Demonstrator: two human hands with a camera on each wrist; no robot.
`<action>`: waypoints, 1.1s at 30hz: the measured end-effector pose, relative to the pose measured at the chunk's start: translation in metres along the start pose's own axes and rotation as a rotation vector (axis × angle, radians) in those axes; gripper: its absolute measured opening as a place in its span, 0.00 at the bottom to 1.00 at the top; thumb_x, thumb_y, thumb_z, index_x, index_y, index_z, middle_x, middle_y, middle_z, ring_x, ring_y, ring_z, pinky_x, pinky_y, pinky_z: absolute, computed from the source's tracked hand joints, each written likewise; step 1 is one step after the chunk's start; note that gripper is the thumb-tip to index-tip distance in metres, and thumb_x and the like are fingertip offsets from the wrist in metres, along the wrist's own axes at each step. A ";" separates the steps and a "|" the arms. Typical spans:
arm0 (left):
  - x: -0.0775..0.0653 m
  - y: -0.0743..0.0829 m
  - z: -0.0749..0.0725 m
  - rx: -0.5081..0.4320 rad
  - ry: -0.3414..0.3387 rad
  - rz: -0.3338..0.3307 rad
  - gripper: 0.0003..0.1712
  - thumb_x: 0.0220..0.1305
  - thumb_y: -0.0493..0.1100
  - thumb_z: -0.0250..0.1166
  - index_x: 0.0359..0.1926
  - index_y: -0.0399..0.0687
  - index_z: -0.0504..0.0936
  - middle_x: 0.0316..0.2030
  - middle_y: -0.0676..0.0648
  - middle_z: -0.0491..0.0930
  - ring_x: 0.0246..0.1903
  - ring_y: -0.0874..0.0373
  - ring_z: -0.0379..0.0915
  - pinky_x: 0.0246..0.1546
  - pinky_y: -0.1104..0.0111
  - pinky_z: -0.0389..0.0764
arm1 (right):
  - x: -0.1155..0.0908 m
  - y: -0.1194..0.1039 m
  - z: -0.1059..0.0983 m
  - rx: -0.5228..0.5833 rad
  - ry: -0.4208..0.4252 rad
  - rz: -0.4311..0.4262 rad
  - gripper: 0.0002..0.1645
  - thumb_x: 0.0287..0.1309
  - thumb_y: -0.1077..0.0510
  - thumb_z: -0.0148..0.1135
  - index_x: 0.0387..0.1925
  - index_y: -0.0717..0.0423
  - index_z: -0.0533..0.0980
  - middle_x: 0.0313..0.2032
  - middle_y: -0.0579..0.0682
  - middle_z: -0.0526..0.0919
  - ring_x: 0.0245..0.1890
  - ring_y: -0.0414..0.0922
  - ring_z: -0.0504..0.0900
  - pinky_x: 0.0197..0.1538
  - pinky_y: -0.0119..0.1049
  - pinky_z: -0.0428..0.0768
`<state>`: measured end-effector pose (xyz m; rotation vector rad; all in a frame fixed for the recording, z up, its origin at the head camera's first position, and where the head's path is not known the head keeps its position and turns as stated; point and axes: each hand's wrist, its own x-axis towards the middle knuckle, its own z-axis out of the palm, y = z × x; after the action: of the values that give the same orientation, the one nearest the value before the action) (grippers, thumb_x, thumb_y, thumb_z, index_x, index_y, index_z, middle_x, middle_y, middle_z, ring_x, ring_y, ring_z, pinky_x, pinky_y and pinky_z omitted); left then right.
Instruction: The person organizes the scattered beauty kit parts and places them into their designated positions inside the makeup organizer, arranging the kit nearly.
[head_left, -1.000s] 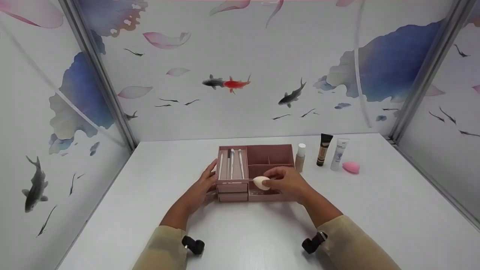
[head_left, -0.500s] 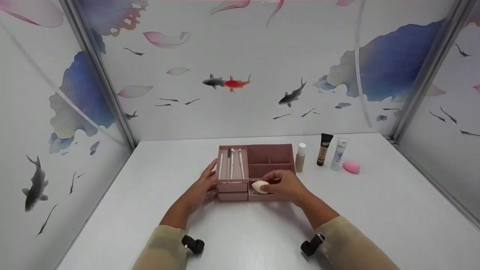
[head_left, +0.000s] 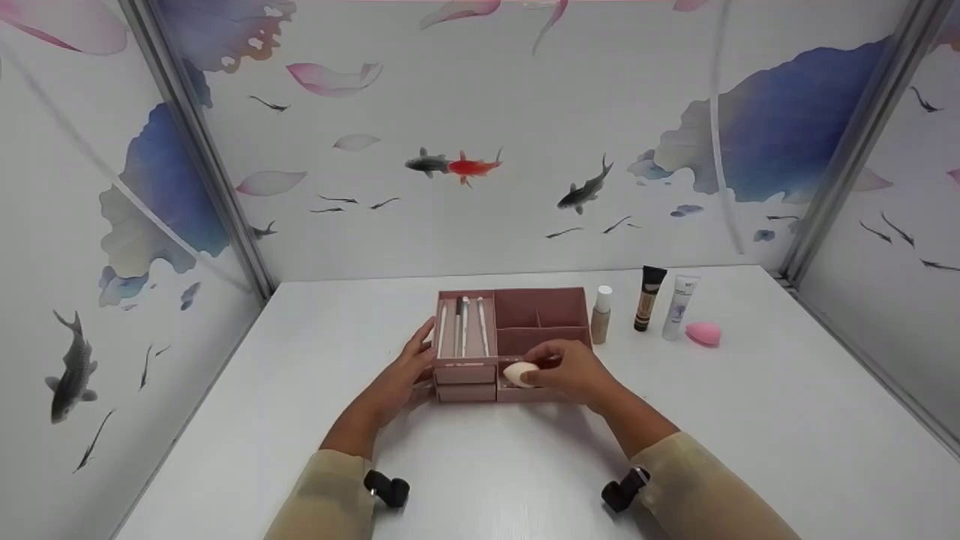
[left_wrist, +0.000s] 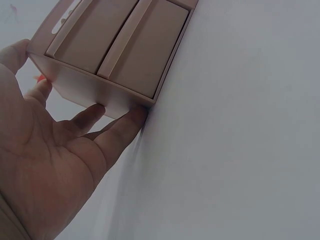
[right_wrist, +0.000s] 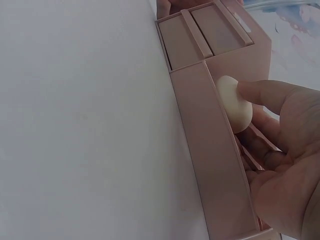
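Observation:
A pink desktop organizer (head_left: 466, 394) stands on the white table, with two small drawers at its front left and open compartments at its right. My left hand (left_wrist: 55, 135) touches the organizer's left side with its fingertips, fingers spread. Between thumb and fingers, my right hand (head_left: 574, 373) pinches a cream makeup sponge (head_left: 519, 373). The sponge is low in the front right compartment, just behind the front wall, as the right wrist view shows the sponge (right_wrist: 234, 104) at that wall's top edge. Several slim white sticks and a dark one (head_left: 459, 330) lie in the top left tray.
Right of the organizer stand a small bottle with a white cap (head_left: 601, 315), a black and tan tube (head_left: 648, 298) and a white tube (head_left: 679, 307). A pink makeup sponge (head_left: 703, 334) lies beside them. Patterned wall panels (head_left: 337, 247) enclose the table's back and sides.
My right hand has lowered the cream makeup sponge slightly and shifted it a little left into the front right compartment. My left hand stays at the organizer's left side.

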<state>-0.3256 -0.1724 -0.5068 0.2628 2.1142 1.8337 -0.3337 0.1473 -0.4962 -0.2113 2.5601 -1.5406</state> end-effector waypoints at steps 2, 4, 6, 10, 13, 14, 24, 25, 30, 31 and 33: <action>0.000 0.000 0.000 -0.004 0.001 -0.002 0.33 0.82 0.68 0.49 0.79 1.00 0.47 0.87 0.47 0.43 0.83 0.34 0.53 0.80 0.38 0.61 | 0.001 0.001 0.000 -0.002 -0.002 0.000 0.15 0.58 0.53 0.81 0.47 0.48 0.88 0.47 0.48 0.90 0.49 0.46 0.86 0.52 0.38 0.87; 0.000 0.000 0.000 0.009 0.005 -0.005 0.33 0.82 0.69 0.49 0.79 1.00 0.47 0.87 0.47 0.44 0.83 0.35 0.54 0.80 0.38 0.61 | 0.001 0.001 -0.001 -0.004 -0.003 -0.003 0.15 0.58 0.53 0.81 0.47 0.47 0.88 0.47 0.47 0.90 0.49 0.45 0.86 0.52 0.37 0.86; 0.001 -0.001 0.000 0.022 0.010 -0.006 0.33 0.81 0.69 0.49 0.79 1.01 0.47 0.87 0.47 0.44 0.83 0.35 0.54 0.80 0.37 0.61 | 0.001 0.002 -0.002 -0.002 -0.006 -0.004 0.14 0.59 0.53 0.81 0.46 0.46 0.88 0.47 0.47 0.90 0.49 0.45 0.86 0.51 0.37 0.86; 0.000 -0.001 0.000 0.025 0.011 -0.004 0.33 0.82 0.69 0.49 0.79 1.00 0.46 0.87 0.47 0.45 0.83 0.35 0.53 0.80 0.37 0.61 | 0.002 0.003 -0.002 0.010 -0.012 -0.008 0.12 0.61 0.54 0.79 0.46 0.46 0.89 0.46 0.47 0.90 0.48 0.45 0.86 0.50 0.36 0.86; 0.000 -0.001 0.000 0.021 0.010 -0.002 0.33 0.81 0.69 0.49 0.79 1.00 0.46 0.87 0.47 0.45 0.83 0.34 0.53 0.80 0.37 0.61 | 0.002 0.002 -0.004 0.014 -0.005 -0.016 0.11 0.61 0.55 0.79 0.46 0.46 0.89 0.45 0.47 0.90 0.47 0.45 0.86 0.49 0.36 0.86; 0.000 -0.001 0.000 0.019 0.011 -0.003 0.33 0.81 0.69 0.49 0.79 1.00 0.46 0.87 0.47 0.45 0.83 0.34 0.53 0.80 0.37 0.61 | 0.002 0.002 -0.004 0.015 -0.002 -0.018 0.11 0.62 0.55 0.78 0.46 0.46 0.89 0.45 0.47 0.90 0.47 0.45 0.86 0.49 0.36 0.86; 0.000 0.001 0.000 0.006 0.007 -0.007 0.34 0.82 0.68 0.49 0.79 0.99 0.47 0.87 0.47 0.45 0.82 0.34 0.55 0.80 0.38 0.63 | 0.004 -0.001 -0.021 0.069 0.049 0.008 0.16 0.64 0.54 0.76 0.52 0.52 0.87 0.46 0.49 0.89 0.44 0.45 0.83 0.45 0.40 0.85; 0.000 0.001 0.000 0.004 0.009 -0.009 0.34 0.81 0.68 0.50 0.79 1.00 0.47 0.87 0.48 0.45 0.82 0.34 0.55 0.80 0.38 0.63 | 0.005 -0.001 -0.024 0.081 0.056 0.010 0.17 0.64 0.54 0.76 0.53 0.53 0.87 0.46 0.49 0.88 0.44 0.45 0.83 0.45 0.41 0.85; -0.001 0.002 0.001 0.005 0.018 -0.012 0.34 0.81 0.69 0.50 0.79 1.00 0.47 0.87 0.48 0.44 0.82 0.34 0.55 0.79 0.38 0.63 | 0.006 0.000 -0.042 0.140 0.087 -0.009 0.20 0.66 0.54 0.75 0.56 0.56 0.85 0.48 0.50 0.88 0.48 0.47 0.86 0.54 0.44 0.88; -0.001 0.002 0.001 0.004 0.019 -0.012 0.33 0.81 0.69 0.50 0.79 1.01 0.48 0.87 0.48 0.44 0.83 0.33 0.54 0.79 0.38 0.63 | 0.006 0.001 -0.047 0.145 0.097 -0.015 0.20 0.66 0.53 0.74 0.57 0.56 0.84 0.49 0.50 0.88 0.49 0.48 0.86 0.55 0.43 0.88; -0.001 0.002 0.002 0.007 0.020 -0.010 0.33 0.81 0.70 0.50 0.79 1.01 0.47 0.87 0.47 0.43 0.83 0.33 0.54 0.79 0.37 0.63 | 0.007 0.003 -0.055 0.150 0.121 -0.026 0.22 0.68 0.52 0.73 0.58 0.57 0.83 0.49 0.51 0.87 0.50 0.49 0.86 0.56 0.42 0.88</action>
<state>-0.3238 -0.1712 -0.5049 0.2356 2.1322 1.8309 -0.3512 0.1946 -0.4737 -0.1395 2.5242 -1.7975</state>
